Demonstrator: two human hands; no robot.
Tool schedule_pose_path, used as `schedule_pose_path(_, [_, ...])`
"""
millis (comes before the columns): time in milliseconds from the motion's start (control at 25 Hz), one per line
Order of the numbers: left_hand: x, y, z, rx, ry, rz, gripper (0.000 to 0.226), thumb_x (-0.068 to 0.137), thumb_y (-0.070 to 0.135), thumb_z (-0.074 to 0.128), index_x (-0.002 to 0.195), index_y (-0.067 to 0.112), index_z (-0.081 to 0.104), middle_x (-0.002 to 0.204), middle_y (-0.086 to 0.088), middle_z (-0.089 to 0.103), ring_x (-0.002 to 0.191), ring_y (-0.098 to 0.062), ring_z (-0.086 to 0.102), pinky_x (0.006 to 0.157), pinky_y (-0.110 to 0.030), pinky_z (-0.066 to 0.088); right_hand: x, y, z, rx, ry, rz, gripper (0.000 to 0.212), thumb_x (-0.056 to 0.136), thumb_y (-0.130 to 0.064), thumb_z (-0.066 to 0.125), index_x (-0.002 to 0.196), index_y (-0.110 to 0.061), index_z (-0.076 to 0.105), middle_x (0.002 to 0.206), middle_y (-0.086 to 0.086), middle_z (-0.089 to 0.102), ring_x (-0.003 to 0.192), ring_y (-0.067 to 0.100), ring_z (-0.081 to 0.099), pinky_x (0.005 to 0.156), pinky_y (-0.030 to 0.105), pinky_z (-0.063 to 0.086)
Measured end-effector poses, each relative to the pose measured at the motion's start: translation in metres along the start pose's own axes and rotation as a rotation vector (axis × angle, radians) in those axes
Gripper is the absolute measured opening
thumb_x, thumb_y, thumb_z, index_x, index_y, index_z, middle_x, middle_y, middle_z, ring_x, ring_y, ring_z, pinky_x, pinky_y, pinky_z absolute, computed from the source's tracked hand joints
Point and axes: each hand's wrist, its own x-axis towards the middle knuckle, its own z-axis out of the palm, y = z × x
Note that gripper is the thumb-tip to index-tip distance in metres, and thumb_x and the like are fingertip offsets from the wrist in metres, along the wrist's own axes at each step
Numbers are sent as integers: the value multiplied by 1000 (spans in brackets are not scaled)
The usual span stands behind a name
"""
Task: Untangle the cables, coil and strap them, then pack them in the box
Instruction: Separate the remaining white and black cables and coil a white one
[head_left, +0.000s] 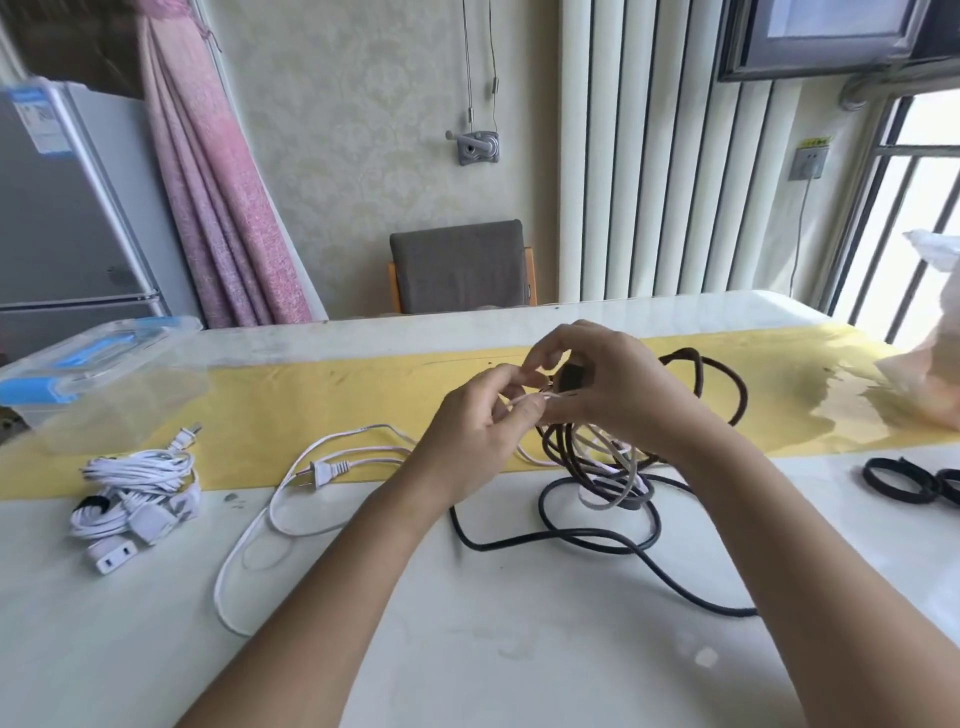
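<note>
A tangle of black cable (597, 535) and white cable (260, 525) lies at the middle of the table. My left hand (467, 436) pinches a strand of the white cable just above the tangle. My right hand (608, 384) grips the black cable's dark plug (570, 376), close against the left hand. The white cable's two-pin plug (321, 473) lies free to the left. A coiled, strapped white cable bundle (137, 493) rests at the far left. A clear plastic box with blue latches (78, 374) stands at the back left.
Black straps (904, 480) lie at the right edge of the white table (519, 649). A yellow runner (322, 395) crosses the table. A plastic bag (930, 374) sits far right. A grey chair (460, 267) stands behind the table.
</note>
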Motion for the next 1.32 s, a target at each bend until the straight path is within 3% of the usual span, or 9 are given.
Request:
schedule_pose_path(160, [0, 2, -7, 13, 164, 127, 13, 88, 28, 59, 86, 30, 72, 89, 12, 71, 89, -7, 64, 79, -24, 49, 1, 12, -12, -237, 124, -44, 37, 74, 3, 67, 101, -22, 63, 103, -7, 54, 83, 6, 58, 71, 19, 51])
schedule_pose_path(320, [3, -3, -11, 84, 265, 43, 12, 91, 26, 61, 82, 27, 70, 81, 7, 72, 78, -17, 64, 74, -31, 47, 2, 24, -26, -401, 367, 34, 18, 78, -8, 70, 93, -18, 66, 88, -7, 58, 72, 12, 57, 68, 28, 46])
schedule_pose_path(480, [5, 1, -17, 126, 337, 53, 14, 93, 21, 59, 82, 23, 67, 78, 11, 70, 77, -7, 61, 71, -24, 45, 3, 23, -46, 191, 601, 359, 12, 92, -7, 53, 92, -6, 64, 62, 4, 68, 49, 17, 63, 57, 30, 56])
schedule_pose_path(600, [6, -2, -19, 131, 372, 20, 17, 95, 20, 57, 81, 28, 64, 73, 17, 66, 72, -5, 59, 68, -22, 43, 1, 11, -49, 613, 329, 565, 18, 97, -6, 45, 96, -1, 62, 64, 14, 71, 41, 17, 59, 44, 21, 52])
schedule_pose_path(720, [8, -7, -20, -4, 263, -156, 27, 89, 42, 62, 80, 17, 68, 57, 13, 54, 55, -6, 45, 59, -22, 36, -1, 6, -39, 530, 77, 562, 22, 99, -7, 44, 98, 1, 65, 77, 16, 73, 35, 13, 43, 38, 17, 39])
schedule_pose_path(800, [7, -5, -17, -90, 97, -264, 48, 72, 62, 69, 79, 14, 69, 56, 14, 50, 54, -4, 40, 56, -19, 30, -1, 5, -33, 457, 39, 520, 23, 97, -3, 44, 98, 0, 66, 78, 12, 73, 36, 12, 38, 37, 16, 34])
schedule_pose_path(1000, [4, -11, -5, 96, -28, -286, 21, 76, 37, 78, 77, 17, 71, 45, 11, 37, 47, -6, 32, 48, -20, 23, 0, 5, -26, 394, 61, 400, 17, 88, -1, 59, 99, -9, 69, 83, 11, 66, 39, 5, 39, 40, 12, 31])
schedule_pose_path(1160, [3, -7, 1, 16, -57, -219, 7, 86, 14, 63, 85, 17, 68, 73, 3, 68, 67, -8, 52, 66, -24, 37, -5, -2, -24, -34, -90, 225, 31, 73, -29, 81, 101, -31, 68, 74, -9, 54, 63, 0, 52, 63, 19, 39])
schedule_pose_path(1320, [0, -1, 3, 76, -69, -44, 45, 86, -4, 42, 86, 39, 57, 60, 14, 58, 53, -6, 45, 52, -19, 33, -4, -7, -7, -439, -14, 25, 43, 73, -35, 79, 113, -38, 65, 99, -15, 47, 79, -1, 47, 67, 14, 35])
